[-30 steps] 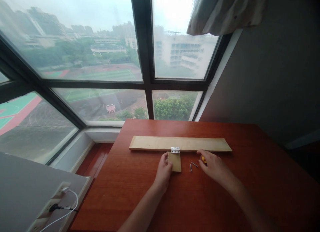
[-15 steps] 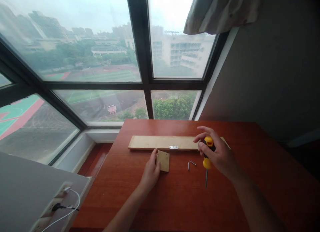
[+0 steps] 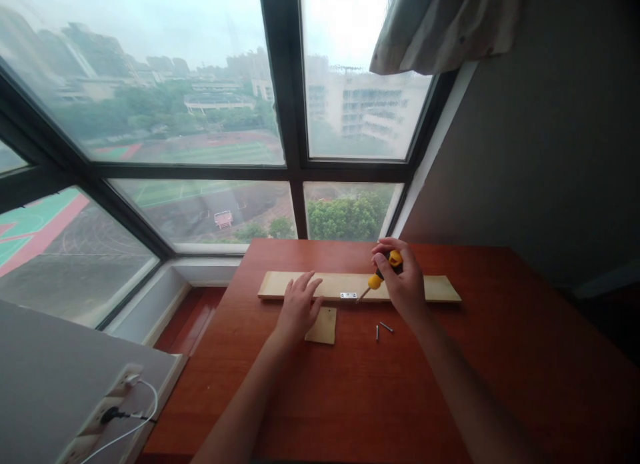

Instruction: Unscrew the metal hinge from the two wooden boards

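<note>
A long pale wooden board [image 3: 440, 289] lies across the table, with a small metal bracket [image 3: 349, 295] at its near edge. My right hand [image 3: 406, 281] is closed round a yellow and black screwdriver [image 3: 375, 281], its shaft slanting down to the left near the bracket. Fingers spread, my left hand [image 3: 299, 307] hovers at the board's near edge, left of the bracket; whether it touches cannot be made out. A small wooden plate [image 3: 323, 327] with a hole rests just below that hand. Two screws [image 3: 381, 330] lie right of the plate.
The reddish-brown table [image 3: 320, 397] stands against large windows [image 3: 200, 117]. At the lower left, a wall socket strip [image 3: 107, 411] holds a white cable and a black plug. A curtain [image 3: 445, 31] hangs at the upper right.
My left hand has let go of the small wooden plate and moved up to the board. My right hand has brought the screwdriver left, its tip now swung toward the bracket.
</note>
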### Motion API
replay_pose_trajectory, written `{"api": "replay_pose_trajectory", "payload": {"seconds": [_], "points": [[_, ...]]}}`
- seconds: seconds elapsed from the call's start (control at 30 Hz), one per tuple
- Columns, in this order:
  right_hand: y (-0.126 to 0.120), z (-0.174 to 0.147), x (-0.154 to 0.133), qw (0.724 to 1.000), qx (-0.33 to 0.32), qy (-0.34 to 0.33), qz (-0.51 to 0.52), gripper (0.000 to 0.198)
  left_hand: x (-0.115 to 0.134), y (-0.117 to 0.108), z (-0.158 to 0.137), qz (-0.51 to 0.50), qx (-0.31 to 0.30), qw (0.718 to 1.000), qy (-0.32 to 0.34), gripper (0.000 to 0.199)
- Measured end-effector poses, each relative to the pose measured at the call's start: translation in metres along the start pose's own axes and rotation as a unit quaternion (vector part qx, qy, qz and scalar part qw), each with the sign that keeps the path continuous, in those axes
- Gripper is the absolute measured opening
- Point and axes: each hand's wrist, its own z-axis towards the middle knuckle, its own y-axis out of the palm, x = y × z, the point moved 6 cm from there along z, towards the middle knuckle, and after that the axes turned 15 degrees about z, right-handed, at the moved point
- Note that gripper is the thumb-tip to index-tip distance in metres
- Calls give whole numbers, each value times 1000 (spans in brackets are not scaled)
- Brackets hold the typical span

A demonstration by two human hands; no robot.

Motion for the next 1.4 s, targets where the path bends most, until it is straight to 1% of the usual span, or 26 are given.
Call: {"api": "replay_pose_trajectory", "payload": {"seconds": [0.13,0.2,0.27,0.4,0.57,0.63,0.73,0.8,0.83,0.9,1.0,1.07,1.13,1.27,1.4], "points": [[12,4,14,1000,20,-15,-7,19,-1,17,23,36,-52,997,37,43],[17,5,17,999,19,-21,-22,18,-1,26,29,44,-80,995,48,51],[21,5,19,999,10,-20,-34,18,-2,31,32,47,-96,993,58,57],[27,4,21,999,-4,-7,-53,19,0,30,32,52,-78,993,77,60],[31,3,21,997,-17,-3,-78,19,2,24,28,53,-56,994,76,58],[32,3,20,996,-23,-15,-88,18,2,23,27,57,-52,994,74,58],[35,4,12,991,-43,-51,-119,16,1,23,25,66,-50,994,74,58],[43,4,4,978,-91,-77,-170,16,1,22,24,70,-49,994,74,58],[48,3,0,967,-123,-87,-208,17,1,22,24,71,-49,994,74,59],[57,2,-7,931,-177,-93,-304,19,1,22,24,70,-47,994,74,60],[65,2,-15,878,-203,-86,-425,20,0,22,24,67,-46,994,69,63],[67,4,-18,862,-207,-75,-456,22,0,23,23,63,-47,995,68,63],[69,7,-18,867,-209,-61,-447,21,0,23,23,62,-47,995,69,62],[70,13,-14,891,-231,-41,-390,18,0,21,23,59,-44,995,74,59],[66,17,-12,893,-233,-30,-383,22,1,20,23,51,-43,995,72,57]]}}
